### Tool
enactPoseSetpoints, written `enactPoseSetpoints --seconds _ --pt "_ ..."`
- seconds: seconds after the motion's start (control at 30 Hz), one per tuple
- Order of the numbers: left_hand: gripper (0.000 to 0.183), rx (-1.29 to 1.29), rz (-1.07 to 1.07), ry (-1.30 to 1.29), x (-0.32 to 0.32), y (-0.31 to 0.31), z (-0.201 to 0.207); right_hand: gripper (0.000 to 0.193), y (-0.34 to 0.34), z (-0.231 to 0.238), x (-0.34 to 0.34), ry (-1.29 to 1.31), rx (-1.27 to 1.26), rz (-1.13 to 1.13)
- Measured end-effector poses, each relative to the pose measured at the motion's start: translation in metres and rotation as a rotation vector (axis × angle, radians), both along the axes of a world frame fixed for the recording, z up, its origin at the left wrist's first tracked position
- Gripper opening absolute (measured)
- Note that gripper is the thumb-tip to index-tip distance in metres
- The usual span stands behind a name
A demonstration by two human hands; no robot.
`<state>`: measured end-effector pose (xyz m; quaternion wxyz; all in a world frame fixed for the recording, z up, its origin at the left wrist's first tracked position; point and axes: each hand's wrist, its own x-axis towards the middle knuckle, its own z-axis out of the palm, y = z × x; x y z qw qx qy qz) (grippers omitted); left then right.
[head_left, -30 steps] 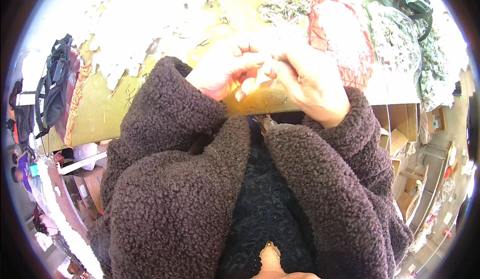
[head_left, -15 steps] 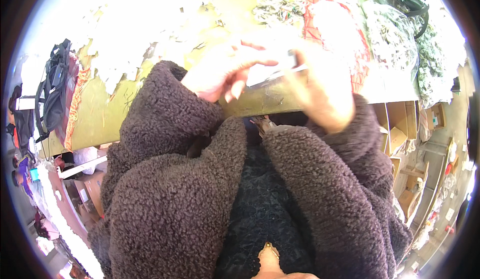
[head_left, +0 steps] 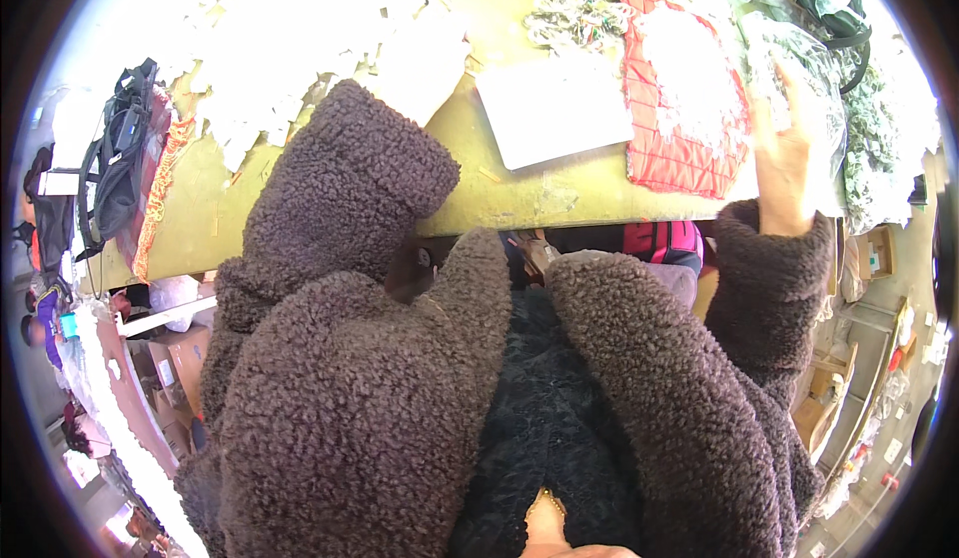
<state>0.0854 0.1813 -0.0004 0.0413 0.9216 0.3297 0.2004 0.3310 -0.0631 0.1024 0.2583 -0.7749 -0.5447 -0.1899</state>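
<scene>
My right hand [head_left: 785, 163] reaches to the far right, beside a clear plastic bag [head_left: 814, 43] of pale green and white stringy bits. Its fingers are stretched out and apart, the tips washed out by glare; I make out nothing held. My left hand [head_left: 428, 78] lies past its brown fleece sleeve [head_left: 350, 168], over white pieces [head_left: 270, 68] on the table. Strong glare hides its fingers and anything in them. Between the hands, a blank white sheet [head_left: 554, 108] lies flat. Right of it is a red quilted cloth [head_left: 689, 158] with white bits on it.
The yellow-green table [head_left: 479, 203] has a near edge just past my knees. Tangled pale strings [head_left: 574, 8] lie at its back. A black backpack [head_left: 115, 158] and orange cord [head_left: 165, 198] sit at the left end. Under the table is a pink and black bag [head_left: 664, 241]; cardboard boxes [head_left: 829, 378] stand lower right.
My hands, close together over the white sheet before, are apart. The right hand has moved right to the plastic bag, the left one up and left. The sheet is uncovered.
</scene>
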Motion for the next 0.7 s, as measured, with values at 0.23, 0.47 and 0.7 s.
enactPoseSetpoints --seconds 0.23,0.47,0.7 --pt "0.017 -1.237 -0.223 -0.162 -0.044 0.001 0.057 0.028 0.044 -0.015 -0.045 -0.048 -0.046 0.317" --pt "0.02 -1.249 -0.474 -0.152 -0.063 0.014 0.058 0.032 0.162 -0.038 -0.069 0.123 -0.145 0.624" --pt "0.029 -1.091 -0.141 -0.325 -0.052 0.002 0.054 0.036 0.253 -0.068 -0.092 -0.379 -0.16 0.695"
